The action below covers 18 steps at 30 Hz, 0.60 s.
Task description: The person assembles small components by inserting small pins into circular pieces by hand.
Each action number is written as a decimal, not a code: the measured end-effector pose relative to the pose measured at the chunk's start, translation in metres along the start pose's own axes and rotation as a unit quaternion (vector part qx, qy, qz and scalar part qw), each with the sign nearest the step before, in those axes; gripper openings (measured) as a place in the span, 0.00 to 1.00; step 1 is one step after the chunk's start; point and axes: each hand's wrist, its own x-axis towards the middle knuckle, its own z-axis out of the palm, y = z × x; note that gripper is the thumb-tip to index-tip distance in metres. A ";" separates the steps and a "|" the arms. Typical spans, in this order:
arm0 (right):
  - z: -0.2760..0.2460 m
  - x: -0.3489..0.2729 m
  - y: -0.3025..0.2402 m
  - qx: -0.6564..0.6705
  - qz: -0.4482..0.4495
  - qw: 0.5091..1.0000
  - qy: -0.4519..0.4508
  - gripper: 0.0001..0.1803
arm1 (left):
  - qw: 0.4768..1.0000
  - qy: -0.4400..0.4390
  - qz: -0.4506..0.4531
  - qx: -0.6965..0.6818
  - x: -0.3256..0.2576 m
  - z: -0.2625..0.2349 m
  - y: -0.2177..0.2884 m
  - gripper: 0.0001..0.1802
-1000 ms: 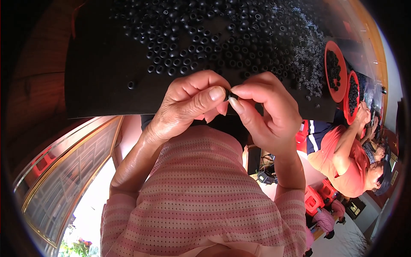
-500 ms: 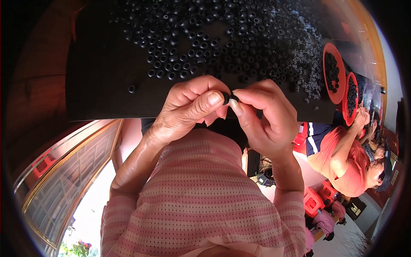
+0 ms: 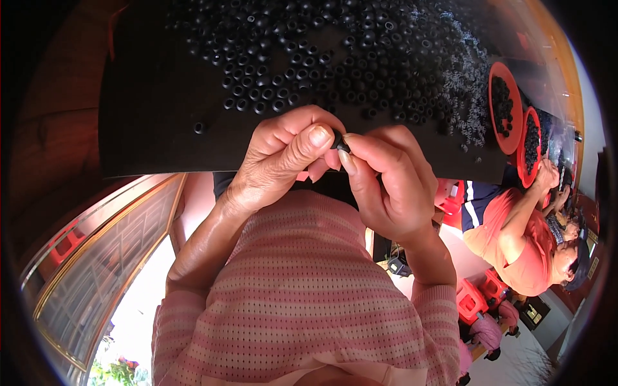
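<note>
My left hand (image 3: pixel 283 151) pinches a small black rounded piece (image 3: pixel 338 139) between thumb and fingers, just past the table's near edge. From the other side, my right hand (image 3: pixel 396 177) has thumb and forefinger closed on a small dark part (image 3: pixel 344 147) that touches it. The fingertips hide most of both, so the right-hand part's shape cannot be made out. Beyond my hands many hollow black pieces (image 3: pixel 277 80) with round openings are spread over the dark tabletop (image 3: pixel 154 109). One single black piece (image 3: pixel 199 128) lies apart, left of my left hand.
Small greyish curly bits (image 3: pixel 470 90) are heaped at the table's right. Past them are an orange-red bowl (image 3: pixel 507 125) and a red basin (image 3: pixel 528 168), both holding black pieces. A co-worker in an orange shirt (image 3: pixel 502 244) sits at right, near red stools (image 3: pixel 472 302).
The two small parts, slightly apart before, now meet. My right hand has shifted left toward my left hand, and both keep their pinch.
</note>
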 end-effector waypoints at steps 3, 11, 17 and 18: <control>-0.001 -0.001 0.000 0.006 0.005 1.000 0.012 0.10 | 1.000 0.007 0.005 0.026 0.001 0.002 -0.001 0.18; -0.008 0.002 0.002 0.036 -0.002 0.999 -0.015 0.10 | 0.999 -0.022 0.004 0.037 0.000 0.000 0.002 0.19; -0.005 -0.003 0.008 -0.036 -0.098 0.994 0.015 0.15 | 0.999 -0.042 -0.007 0.032 0.002 0.002 0.005 0.20; -0.004 -0.002 0.009 -0.045 -0.114 0.992 0.024 0.15 | 0.999 -0.044 -0.012 0.028 0.002 0.001 0.005 0.20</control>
